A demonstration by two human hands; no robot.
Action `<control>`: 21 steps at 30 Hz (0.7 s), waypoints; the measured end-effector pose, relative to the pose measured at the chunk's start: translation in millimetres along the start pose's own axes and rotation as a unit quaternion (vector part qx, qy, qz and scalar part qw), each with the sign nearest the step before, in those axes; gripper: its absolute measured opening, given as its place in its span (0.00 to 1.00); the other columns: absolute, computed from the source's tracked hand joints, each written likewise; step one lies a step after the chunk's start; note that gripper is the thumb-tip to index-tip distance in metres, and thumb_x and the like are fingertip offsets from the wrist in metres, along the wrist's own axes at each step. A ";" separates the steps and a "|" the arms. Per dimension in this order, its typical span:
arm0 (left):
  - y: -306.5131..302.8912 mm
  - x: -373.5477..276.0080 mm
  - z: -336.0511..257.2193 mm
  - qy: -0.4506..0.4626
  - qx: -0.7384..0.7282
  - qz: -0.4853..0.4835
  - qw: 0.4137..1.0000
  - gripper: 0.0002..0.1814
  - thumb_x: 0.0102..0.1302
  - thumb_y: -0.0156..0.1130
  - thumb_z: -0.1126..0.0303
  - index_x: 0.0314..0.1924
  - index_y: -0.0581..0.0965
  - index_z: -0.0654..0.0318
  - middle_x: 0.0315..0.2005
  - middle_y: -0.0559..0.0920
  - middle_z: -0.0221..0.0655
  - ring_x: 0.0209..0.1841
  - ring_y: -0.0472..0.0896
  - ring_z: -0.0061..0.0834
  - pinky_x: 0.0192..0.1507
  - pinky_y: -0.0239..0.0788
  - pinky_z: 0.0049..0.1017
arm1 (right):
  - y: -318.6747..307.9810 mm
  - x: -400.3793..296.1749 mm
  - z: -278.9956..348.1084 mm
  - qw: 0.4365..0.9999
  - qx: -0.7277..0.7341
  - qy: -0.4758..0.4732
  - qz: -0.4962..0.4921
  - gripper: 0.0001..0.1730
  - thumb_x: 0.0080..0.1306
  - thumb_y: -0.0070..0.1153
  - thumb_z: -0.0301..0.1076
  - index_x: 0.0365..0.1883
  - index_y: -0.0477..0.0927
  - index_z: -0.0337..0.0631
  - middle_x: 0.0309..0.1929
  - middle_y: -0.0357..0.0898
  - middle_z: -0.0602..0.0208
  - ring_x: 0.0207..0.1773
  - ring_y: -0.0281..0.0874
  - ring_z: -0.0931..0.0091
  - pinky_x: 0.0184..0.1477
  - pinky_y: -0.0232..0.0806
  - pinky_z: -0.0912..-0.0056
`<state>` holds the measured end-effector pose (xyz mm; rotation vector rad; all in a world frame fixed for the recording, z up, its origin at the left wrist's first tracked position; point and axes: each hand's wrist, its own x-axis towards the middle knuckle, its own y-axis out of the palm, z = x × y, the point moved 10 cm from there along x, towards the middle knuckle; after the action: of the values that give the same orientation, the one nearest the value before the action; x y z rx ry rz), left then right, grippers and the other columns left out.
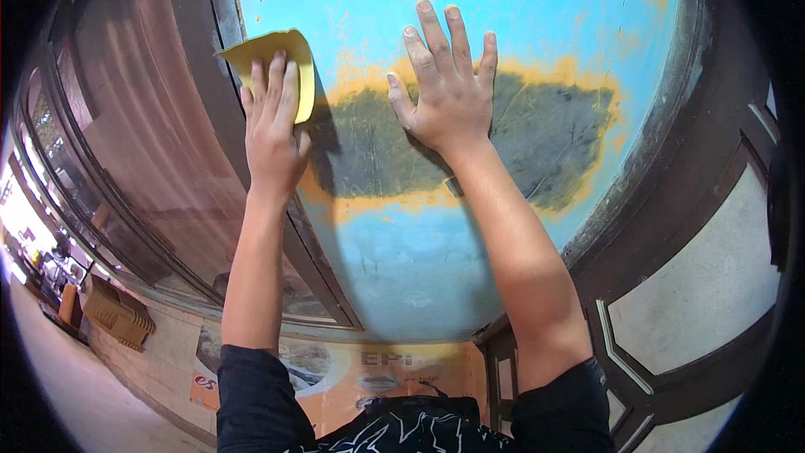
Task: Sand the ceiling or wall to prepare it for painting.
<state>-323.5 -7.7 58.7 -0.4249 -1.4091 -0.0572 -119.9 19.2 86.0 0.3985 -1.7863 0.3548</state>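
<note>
My left hand [272, 138] presses a yellow sheet, apparently sandpaper [304, 75], against the left edge of a turquoise painted wall [402, 258]. The sheet's upper left corner curls up over the dark frame beside it. Bare of any tool, my right hand [448, 97] lies on the wall with its fingers spread. Under and around its palm is a dark grey patch [553, 138], ringed by an orange-yellow layer where the turquoise paint is gone. My right forearm crosses the patch's lower edge. The face of the sheet against the wall is hidden.
A dark window frame [207, 63] with curtained glass [144, 107] borders the wall at left. On the right stands dark panelled woodwork [679, 264] with pale insets. Below, a printed banner [402, 384] bearing writing covers the floor. A brown plastic rack or crate [116, 311] sits lower left.
</note>
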 end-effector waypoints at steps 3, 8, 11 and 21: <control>7.0 -24.7 -13.5 0.024 -0.016 0.022 0.999 0.45 0.50 0.53 0.88 0.74 0.70 0.66 0.77 0.68 0.45 0.82 0.56 0.55 0.79 0.45 0.58 | -1.3 -0.6 1.2 1.000 -0.002 0.000 0.002 0.32 0.67 0.59 0.53 0.67 0.73 0.53 0.82 0.62 0.71 0.83 0.58 0.64 0.78 0.42 0.30; 28.2 -28.2 -48.8 0.063 -0.014 0.060 0.996 0.45 0.51 0.52 0.88 0.74 0.70 0.64 0.76 0.69 0.46 0.82 0.56 0.55 0.79 0.44 0.57 | -0.7 0.2 1.5 1.000 0.007 0.005 0.016 0.34 0.69 0.59 0.51 0.71 0.70 0.54 0.83 0.60 0.70 0.85 0.54 0.63 0.82 0.36 0.35; 27.6 -1.8 -52.7 0.077 -0.009 0.038 0.996 0.45 0.51 0.51 0.89 0.74 0.70 0.63 0.76 0.69 0.44 0.81 0.58 0.55 0.79 0.46 0.58 | 0.3 -0.5 0.3 1.000 0.006 0.005 0.021 0.34 0.68 0.60 0.52 0.71 0.70 0.54 0.83 0.61 0.70 0.85 0.54 0.63 0.81 0.36 0.35; 5.2 -9.6 -10.3 0.027 0.032 0.014 0.999 0.41 0.57 0.53 0.87 0.74 0.69 0.64 0.77 0.67 0.43 0.81 0.58 0.55 0.78 0.49 0.58 | -0.1 -0.4 0.8 1.000 -0.008 0.000 0.001 0.32 0.67 0.59 0.53 0.67 0.74 0.54 0.82 0.61 0.72 0.83 0.57 0.64 0.78 0.43 0.31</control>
<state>-313.9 -8.2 47.1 -0.3877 -1.3473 -0.0006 -120.4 18.7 85.4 0.3853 -1.7895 0.3409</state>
